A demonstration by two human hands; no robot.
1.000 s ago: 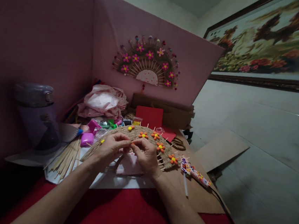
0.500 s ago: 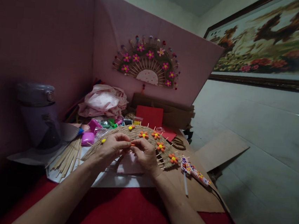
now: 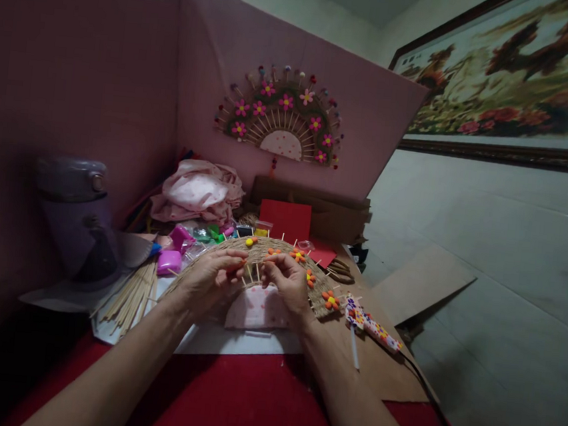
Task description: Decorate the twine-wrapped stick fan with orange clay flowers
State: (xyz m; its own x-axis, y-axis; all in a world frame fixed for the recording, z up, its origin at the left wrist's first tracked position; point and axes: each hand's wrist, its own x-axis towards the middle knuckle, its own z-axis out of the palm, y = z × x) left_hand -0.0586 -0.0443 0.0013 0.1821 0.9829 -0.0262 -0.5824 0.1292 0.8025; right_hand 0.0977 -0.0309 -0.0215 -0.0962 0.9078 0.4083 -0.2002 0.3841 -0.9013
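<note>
My left hand (image 3: 215, 277) is closed in a pinch, with a small bit of orange clay (image 3: 244, 261) at its fingertips. Opposite it, my right hand (image 3: 288, 284) pinches thumb to fingers; what sits between them is too small to make out. Both hands hover over a half-round fan of woven twine and sticks (image 3: 231, 243). Orange flowers with yellow centres, such as the flower (image 3: 330, 300), lie along its right side. A partial flower (image 3: 251, 242) sits near the top. White dotted cloth (image 3: 257, 309) covers the fan's base.
To the right, a flower-patterned glue gun (image 3: 373, 332) rests on brown cardboard (image 3: 393, 377). At left are thin wooden sticks (image 3: 130, 298), a purple bottle (image 3: 75, 220) and a pink container (image 3: 169, 262). Crumpled cloth (image 3: 198, 191) lies behind. A finished fan (image 3: 283, 116) hangs on the pink panel.
My hands were together with a thin orange strip between their fingertips. They have moved apart, an orange bit staying in my left fingers, and more of the dotted cloth shows.
</note>
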